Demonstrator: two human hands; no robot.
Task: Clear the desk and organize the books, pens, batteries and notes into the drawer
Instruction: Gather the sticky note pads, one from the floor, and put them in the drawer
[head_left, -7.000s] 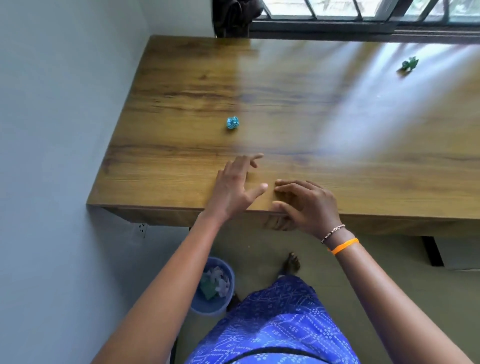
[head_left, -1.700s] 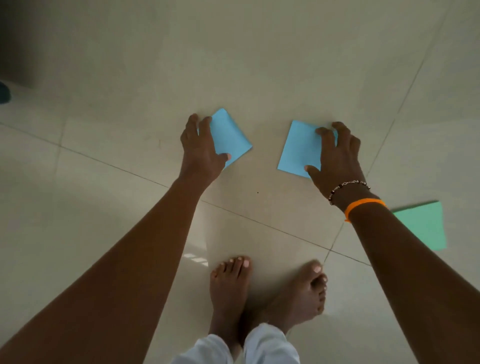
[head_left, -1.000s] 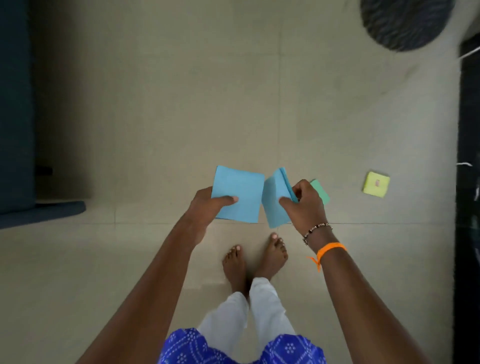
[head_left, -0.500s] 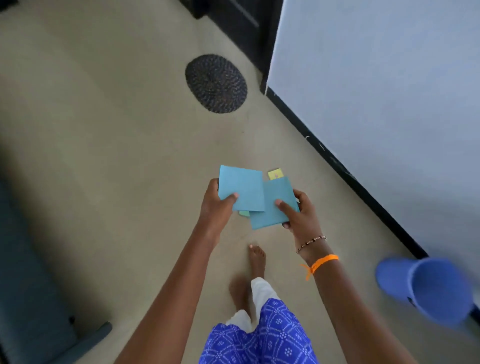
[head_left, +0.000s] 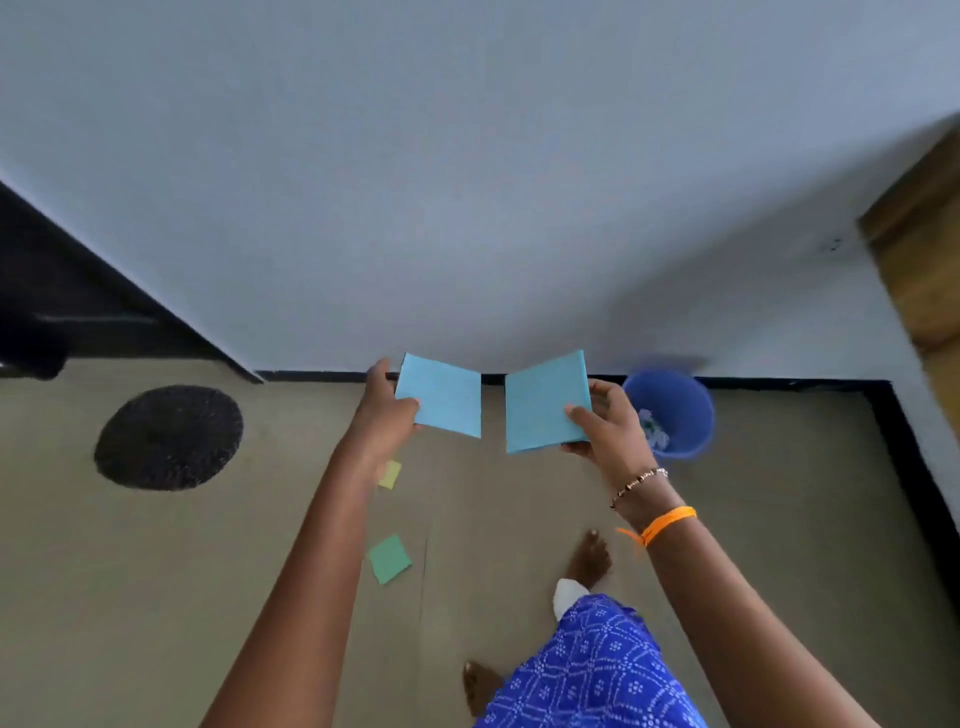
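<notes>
I stand on the floor facing a pale wall. My left hand (head_left: 383, 410) pinches one square blue note (head_left: 444, 397) by its left edge. My right hand (head_left: 605, 423) holds a second blue note (head_left: 543, 408) by its right edge. The two notes are side by side in the air, a small gap between them. On the floor below lie a green note (head_left: 388, 558) and a yellow note (head_left: 389, 474), the yellow one partly behind my left forearm.
A blue bin (head_left: 675, 415) with crumpled paper inside stands by the wall, just right of my right hand. A dark round mat (head_left: 169, 436) lies on the floor at left. The wooden desk's edge (head_left: 924, 249) shows at far right. My feet are below.
I have turned toward the wall and bin. The two blue notes, overlapping half a second ago, are now held apart. The green and yellow notes lie on the floor behind my left arm.
</notes>
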